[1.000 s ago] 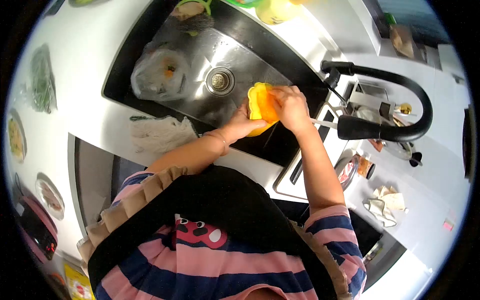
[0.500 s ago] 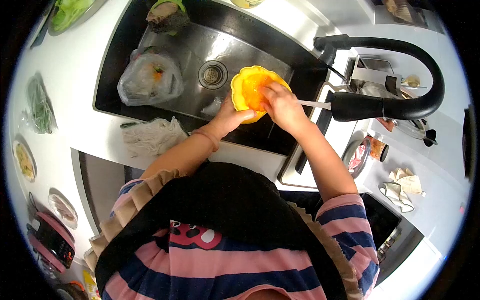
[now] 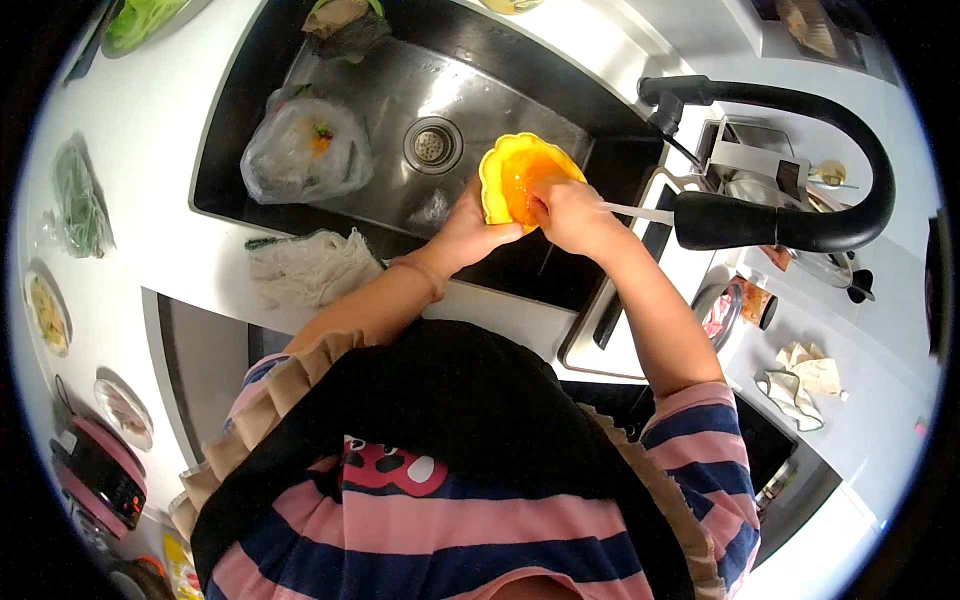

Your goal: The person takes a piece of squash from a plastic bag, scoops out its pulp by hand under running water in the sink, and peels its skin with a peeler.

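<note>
- The shell (image 3: 493,185) is coloured yellow at its rim and orange inside.
- The shirt (image 3: 440,525) is striped in pink and navy.
- The black apron (image 3: 450,400) is edged with tan.
- The patch (image 3: 395,468) is coloured reddish pink, marked with black and white.
- The silver-grey sink (image 3: 395,95) is bordered in black.
- The tap (image 3: 730,222) is finished in black.
- The off-white cloth (image 3: 310,268) is trimmed with dark green.

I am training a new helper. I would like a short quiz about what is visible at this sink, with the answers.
1. True or false: the left hand holds the wavy-edged yellow object while the right hand reaches into its orange interior.
2. In the picture, where is the plastic bag relative to the drain? A) right; B) left; C) directly over it.
3. Complete: water runs from the black ____ toward the right hand.

Key: 1 true; 2 B; 3 faucet.
</note>
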Demonstrator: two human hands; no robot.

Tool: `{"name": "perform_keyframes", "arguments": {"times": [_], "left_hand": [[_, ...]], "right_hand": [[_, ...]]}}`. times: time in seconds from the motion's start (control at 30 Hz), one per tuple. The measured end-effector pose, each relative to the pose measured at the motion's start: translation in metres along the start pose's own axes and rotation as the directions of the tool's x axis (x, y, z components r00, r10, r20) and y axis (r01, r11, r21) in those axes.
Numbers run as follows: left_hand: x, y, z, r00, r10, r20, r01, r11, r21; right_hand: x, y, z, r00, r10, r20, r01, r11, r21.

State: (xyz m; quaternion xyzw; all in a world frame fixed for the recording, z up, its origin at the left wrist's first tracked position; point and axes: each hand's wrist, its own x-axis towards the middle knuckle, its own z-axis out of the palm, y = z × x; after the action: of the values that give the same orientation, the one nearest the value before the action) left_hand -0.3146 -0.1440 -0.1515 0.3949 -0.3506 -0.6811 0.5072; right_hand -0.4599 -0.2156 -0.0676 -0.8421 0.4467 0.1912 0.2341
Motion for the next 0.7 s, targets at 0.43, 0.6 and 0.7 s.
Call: {"name": "perform_keyframes", "arguments": {"times": [0.43, 0.6, 0.7], "left_hand": [[0.005, -0.021, -0.005, 0.995, -0.073, -0.070, 0.055, 0.971, -0.234], [0.003, -0.019, -0.004, 0.991, -0.112, -0.073, 0.096, 0.977, -0.192], [0.002, -0.014, -0.005, 0.992, -0.123, -0.031, 0.117, 0.983, -0.138]], "right_hand": [[-0.021, -0.007, -0.027, 0.982, 0.050, 0.184, -0.174, 0.631, 0.756], [-0.009, 0.000, -0.011, 0.938, -0.088, -0.334, 0.223, 0.894, 0.389], [0.002, -0.006, -0.002, 0.916, -0.174, -0.360, 0.263, 0.940, 0.215]]}}
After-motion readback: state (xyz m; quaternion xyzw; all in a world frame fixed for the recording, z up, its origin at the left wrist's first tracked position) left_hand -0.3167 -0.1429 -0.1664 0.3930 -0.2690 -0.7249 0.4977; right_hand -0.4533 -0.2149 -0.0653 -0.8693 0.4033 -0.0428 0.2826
